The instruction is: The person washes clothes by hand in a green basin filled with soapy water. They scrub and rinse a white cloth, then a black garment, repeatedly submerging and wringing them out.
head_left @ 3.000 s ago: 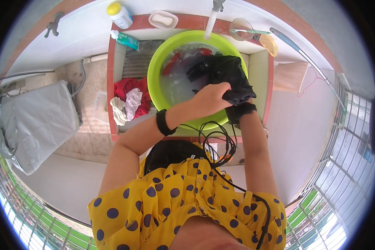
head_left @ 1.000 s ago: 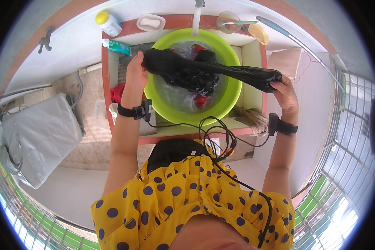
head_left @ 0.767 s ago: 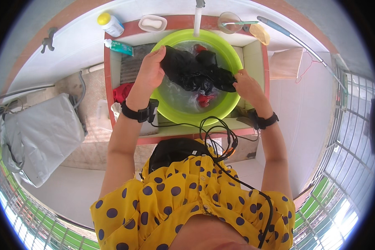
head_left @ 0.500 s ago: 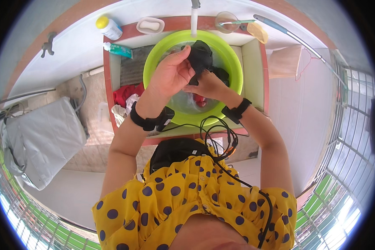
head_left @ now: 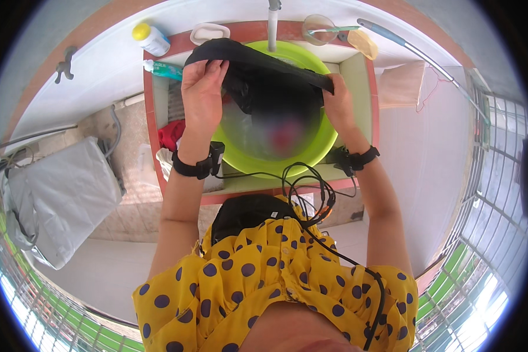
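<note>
A black garment [head_left: 270, 67] is stretched out above the lime-green basin [head_left: 304, 164], its long top edge slanting down to the right. My left hand [head_left: 203, 100] is closed on its left end, and my right hand [head_left: 338, 104] grips the right end. The lower part of the cloth hangs into the basin; which garment it is, I cannot tell. Cloudy water [head_left: 240, 138] shows below it. A blurred red patch [head_left: 283, 138] appears in the basin. Both my wrists carry black straps with small boxes.
The basin stands in a red-edged sink [head_left: 375, 105] under a tap [head_left: 273, 29]. Red cloth [head_left: 171, 135] lies at the left. A yellow-capped bottle [head_left: 151, 39], a tube [head_left: 164, 70], a soap dish [head_left: 205, 30] and a cup [head_left: 319, 29] line the ledge. A black cable [head_left: 302, 188] loops in front.
My hands have moved apart, left and right. The black garment, bunched between them before, is now spread wide and covers much of the basin's far side.
</note>
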